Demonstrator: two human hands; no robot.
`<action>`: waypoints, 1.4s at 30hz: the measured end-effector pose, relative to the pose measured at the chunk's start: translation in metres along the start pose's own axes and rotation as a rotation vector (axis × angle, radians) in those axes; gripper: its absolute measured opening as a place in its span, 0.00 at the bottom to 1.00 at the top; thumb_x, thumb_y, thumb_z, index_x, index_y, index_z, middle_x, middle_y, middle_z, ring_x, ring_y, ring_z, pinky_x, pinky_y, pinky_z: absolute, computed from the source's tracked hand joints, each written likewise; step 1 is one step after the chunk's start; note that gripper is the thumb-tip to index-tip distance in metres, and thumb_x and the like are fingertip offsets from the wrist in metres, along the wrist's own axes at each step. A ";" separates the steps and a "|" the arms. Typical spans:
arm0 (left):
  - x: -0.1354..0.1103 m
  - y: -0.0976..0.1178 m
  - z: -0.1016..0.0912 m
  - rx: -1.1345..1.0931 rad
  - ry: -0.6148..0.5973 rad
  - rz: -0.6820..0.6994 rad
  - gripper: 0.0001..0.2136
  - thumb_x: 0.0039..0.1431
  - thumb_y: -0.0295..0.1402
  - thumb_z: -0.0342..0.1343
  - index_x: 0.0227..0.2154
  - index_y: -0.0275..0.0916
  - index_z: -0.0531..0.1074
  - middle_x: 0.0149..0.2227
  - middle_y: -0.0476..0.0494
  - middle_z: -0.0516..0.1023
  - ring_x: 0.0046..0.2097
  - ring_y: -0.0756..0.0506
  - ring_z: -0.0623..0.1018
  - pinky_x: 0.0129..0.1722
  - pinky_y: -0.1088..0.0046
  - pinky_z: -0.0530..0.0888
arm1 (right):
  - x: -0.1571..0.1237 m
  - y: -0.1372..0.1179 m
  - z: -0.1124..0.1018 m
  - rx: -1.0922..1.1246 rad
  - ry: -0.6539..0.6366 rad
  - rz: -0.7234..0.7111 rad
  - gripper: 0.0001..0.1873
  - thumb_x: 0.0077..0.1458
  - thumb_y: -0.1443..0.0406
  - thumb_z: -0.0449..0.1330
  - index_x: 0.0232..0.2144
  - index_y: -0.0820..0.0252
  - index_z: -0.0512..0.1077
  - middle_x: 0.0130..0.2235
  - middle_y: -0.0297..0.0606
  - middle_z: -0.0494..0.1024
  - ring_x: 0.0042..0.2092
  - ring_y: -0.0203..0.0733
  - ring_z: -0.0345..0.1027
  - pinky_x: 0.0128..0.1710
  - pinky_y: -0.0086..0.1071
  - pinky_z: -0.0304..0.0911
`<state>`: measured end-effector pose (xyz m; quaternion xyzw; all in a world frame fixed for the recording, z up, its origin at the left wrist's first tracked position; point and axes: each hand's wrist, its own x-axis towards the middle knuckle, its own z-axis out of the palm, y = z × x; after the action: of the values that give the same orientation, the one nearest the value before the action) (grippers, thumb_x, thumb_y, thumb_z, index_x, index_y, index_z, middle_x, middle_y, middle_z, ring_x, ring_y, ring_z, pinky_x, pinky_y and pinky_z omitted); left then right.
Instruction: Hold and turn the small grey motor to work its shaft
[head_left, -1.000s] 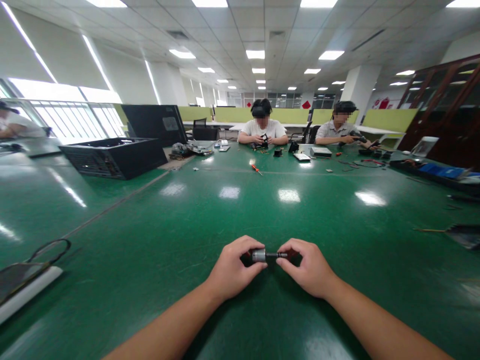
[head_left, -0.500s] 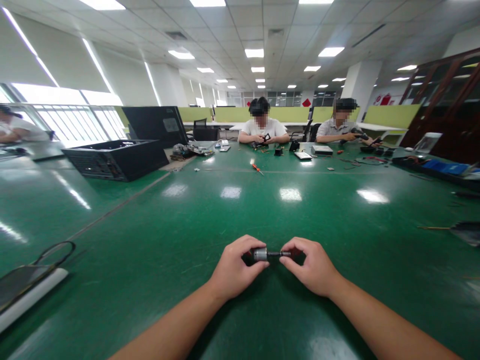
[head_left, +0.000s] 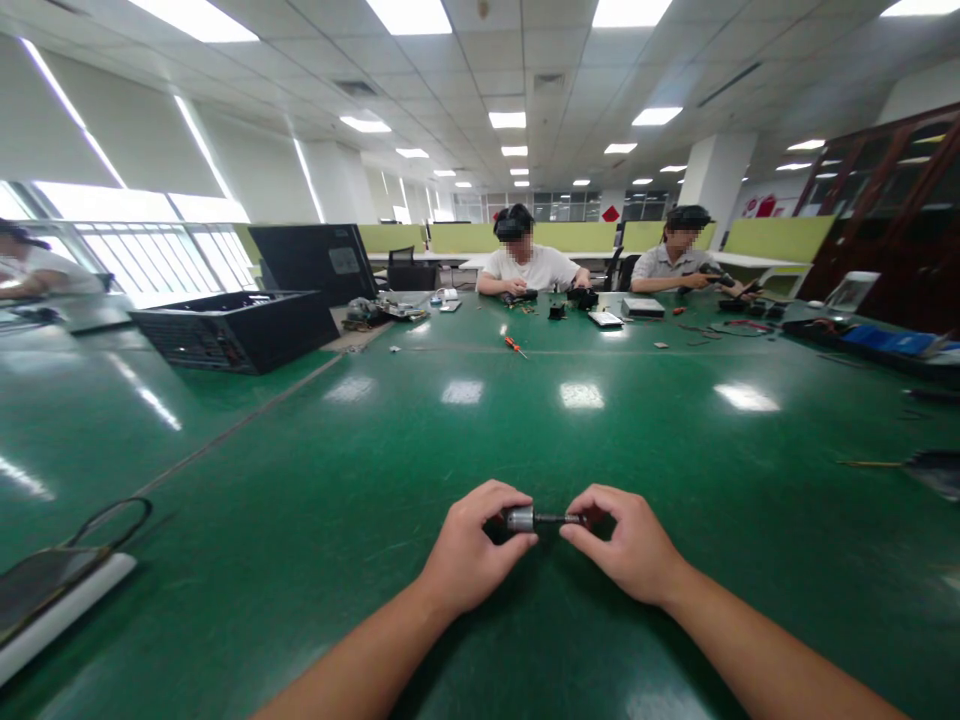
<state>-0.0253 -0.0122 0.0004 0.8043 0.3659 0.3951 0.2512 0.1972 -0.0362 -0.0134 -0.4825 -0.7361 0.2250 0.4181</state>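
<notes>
Between thumb and fingers, my left hand [head_left: 474, 545] grips a small silver cylinder, which looks like a small motor [head_left: 520, 519]. From its right end a thin dark shaft [head_left: 551, 519] sticks out level to the right. The far end of that shaft lies in the curled fingers of my right hand [head_left: 628, 540], closed in a pinch. Both hands are held low over the green table [head_left: 420, 440], and part of the cylinder is hidden by my left fingers.
An orange screwdriver [head_left: 513, 345] lies farther up the table. A black computer case [head_left: 247, 325] stands at the left, a tablet-like device [head_left: 56, 590] at the near left. Two people [head_left: 529, 265] work across the table among small parts. A black tray [head_left: 874, 345] sits at the right.
The view has tilted up slightly. My right fingers have shifted a little on the shaft's end; the left hand keeps its grip. The person opposite has moved their hands apart.
</notes>
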 end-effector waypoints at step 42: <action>0.002 0.001 -0.002 -0.005 -0.011 -0.038 0.13 0.48 0.25 0.64 0.39 0.40 0.76 0.38 0.44 0.77 0.41 0.44 0.76 0.43 0.66 0.71 | -0.001 0.004 -0.003 0.020 0.007 0.063 0.06 0.52 0.61 0.63 0.29 0.58 0.74 0.28 0.35 0.77 0.30 0.40 0.69 0.31 0.31 0.63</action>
<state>-0.0261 -0.0111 0.0027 0.7987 0.3785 0.3870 0.2627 0.2017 -0.0358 -0.0155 -0.5020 -0.7167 0.2439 0.4181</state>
